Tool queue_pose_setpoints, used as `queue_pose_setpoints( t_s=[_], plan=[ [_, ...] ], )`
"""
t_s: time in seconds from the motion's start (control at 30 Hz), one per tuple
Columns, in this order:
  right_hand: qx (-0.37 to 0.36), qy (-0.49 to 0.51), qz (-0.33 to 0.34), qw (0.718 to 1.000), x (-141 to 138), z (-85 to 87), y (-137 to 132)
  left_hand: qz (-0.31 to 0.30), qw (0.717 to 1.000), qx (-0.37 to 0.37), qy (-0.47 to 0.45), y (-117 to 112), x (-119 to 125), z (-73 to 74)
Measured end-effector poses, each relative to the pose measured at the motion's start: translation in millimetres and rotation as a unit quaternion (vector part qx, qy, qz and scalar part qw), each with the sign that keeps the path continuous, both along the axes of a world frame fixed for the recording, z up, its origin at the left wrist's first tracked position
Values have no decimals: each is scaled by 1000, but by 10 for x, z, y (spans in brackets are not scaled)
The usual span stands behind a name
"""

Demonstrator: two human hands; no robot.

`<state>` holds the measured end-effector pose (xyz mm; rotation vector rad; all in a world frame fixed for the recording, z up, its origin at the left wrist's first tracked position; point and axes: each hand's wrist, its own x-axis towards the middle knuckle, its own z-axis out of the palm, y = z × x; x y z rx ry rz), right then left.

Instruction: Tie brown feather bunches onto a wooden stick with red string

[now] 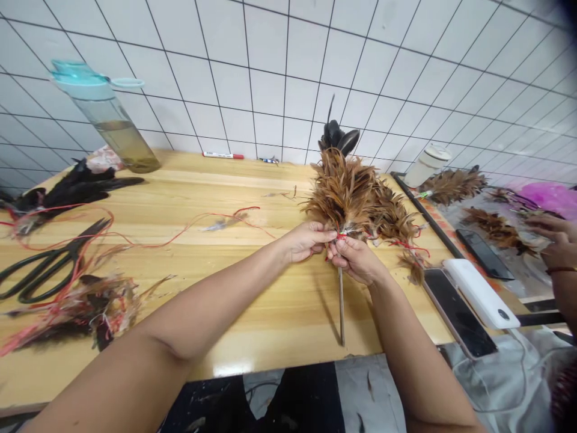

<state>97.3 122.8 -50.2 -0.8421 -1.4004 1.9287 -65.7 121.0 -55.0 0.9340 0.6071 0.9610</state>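
Both my hands meet at the bound neck of a brown feather duster (345,195), whose rust-brown feathers fan out to the upper right with dark feathers at the tip. My left hand (307,242) pinches the binding from the left, and my right hand (354,260) grips it from below. Red thread (341,236) wraps the neck, with loose ends trailing over the feathers. A thin wooden stick (341,307) runs down from my fingers to the tabletop. Its upper part is hidden in my grip.
Black-handled scissors (49,264), a heap of dark feather scraps (85,313) and black feathers (67,192) lie left on the wooden table (270,325). A water bottle (108,120) stands behind them. Two phones (457,313) and a white power bank (480,293) lie right, near a co-worker's hand (552,240).
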Motion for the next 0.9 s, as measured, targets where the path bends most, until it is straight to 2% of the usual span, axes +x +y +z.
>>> queue_pose_setpoints(
  t_s=[0.1,0.3,0.43,0.53,0.63,0.73,0.8,0.9],
  plan=[
    [6,-2,16,1000,-9,25,-25,-20,999,-21,-29,8,-13,-23],
    [15,-16,-17,1000,-49,45,-44,40,998,-9,-55,28,15,-49],
    [30,-20,-77,996,-90,31,-45,42,998,8,-48,25,3,-37],
    [82,-29,-144,986,-116,22,-46,46,998,21,-46,19,-6,-31],
    [162,-106,-185,963,-117,42,-59,56,996,49,-49,18,8,-44],
    [252,-256,-164,919,-91,87,-83,52,995,73,-40,21,38,-82],
    [295,-332,-144,884,-65,105,-91,76,994,72,-32,22,61,-112],
    [312,-371,-122,866,-22,81,-83,109,992,56,-12,12,94,-139]
  ],
)
